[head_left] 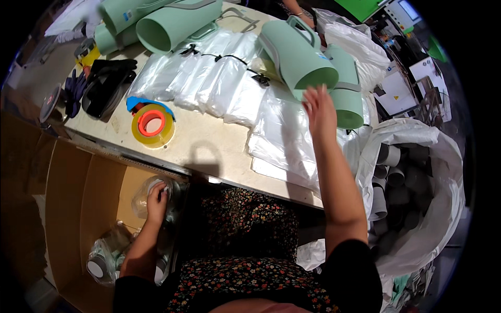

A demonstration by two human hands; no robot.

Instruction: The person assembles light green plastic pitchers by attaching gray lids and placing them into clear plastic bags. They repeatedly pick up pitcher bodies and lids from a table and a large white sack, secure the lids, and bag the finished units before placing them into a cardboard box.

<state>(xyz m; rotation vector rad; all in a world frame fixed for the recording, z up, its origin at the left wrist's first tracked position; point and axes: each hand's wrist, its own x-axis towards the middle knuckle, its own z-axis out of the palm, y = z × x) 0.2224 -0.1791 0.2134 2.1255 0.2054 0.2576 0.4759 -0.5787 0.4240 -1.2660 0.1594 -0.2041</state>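
Note:
My left hand (157,201) is down inside a cardboard box (65,208) at the left. Its fingers are closed on the top of a clear plastic bag (140,201); what the bag holds is hard to make out. My right hand (320,107) is raised over the table, fingers apart and slightly blurred. Those fingertips are close to the open mouth of a pale green tumbler (295,52) with a handle, which lies on its side. Whether they touch it I cannot tell. A second green tumbler (348,104) lies just right of the hand.
Flat clear plastic bags (229,83) cover the table's middle. At the far left lie more green tumblers (172,26), a tape roll (153,125) and a black object (107,88). Bagged items (107,255) sit in the box. Grey cups fill a white sack (449,172) at right.

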